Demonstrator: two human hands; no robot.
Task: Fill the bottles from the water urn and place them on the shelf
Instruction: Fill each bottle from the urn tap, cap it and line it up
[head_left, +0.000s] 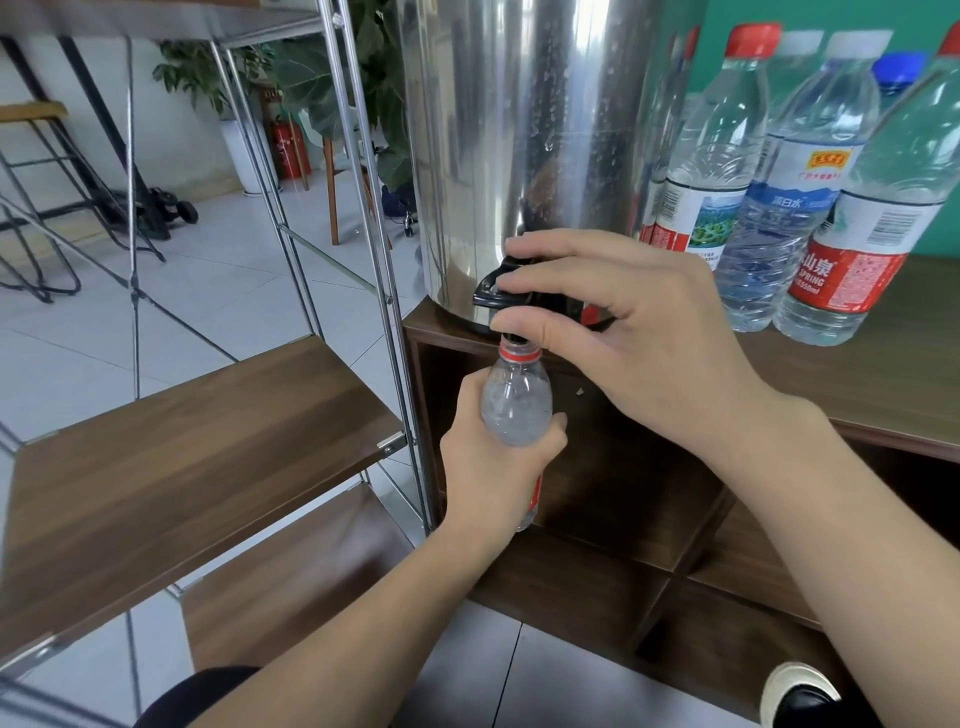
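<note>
The fingers (524, 285) of the right hand (639, 343) curl round the black tap (491, 291) at the bottom of the shiny water urn (524, 130), with the thumb under it and the other fingers on top. The left hand (493, 467) wraps its fingers tight round a clear bottle (517, 405) and holds it upright, with its open mouth right under the tap. The bottle has a red ring at its neck and a red label that peeks out below the hand. The urn stands on a brown wooden bench (883, 374). Beside the urn, on the right, stand more bottles. One with a red cap (711, 156) has a red and white label. One with a white cap (795, 197) has a blue label. The nearest one (878, 228) has a red label that reads "SPRING" and "550ml". To the left is a metal rack with a brown shelf (197, 457).
</note>
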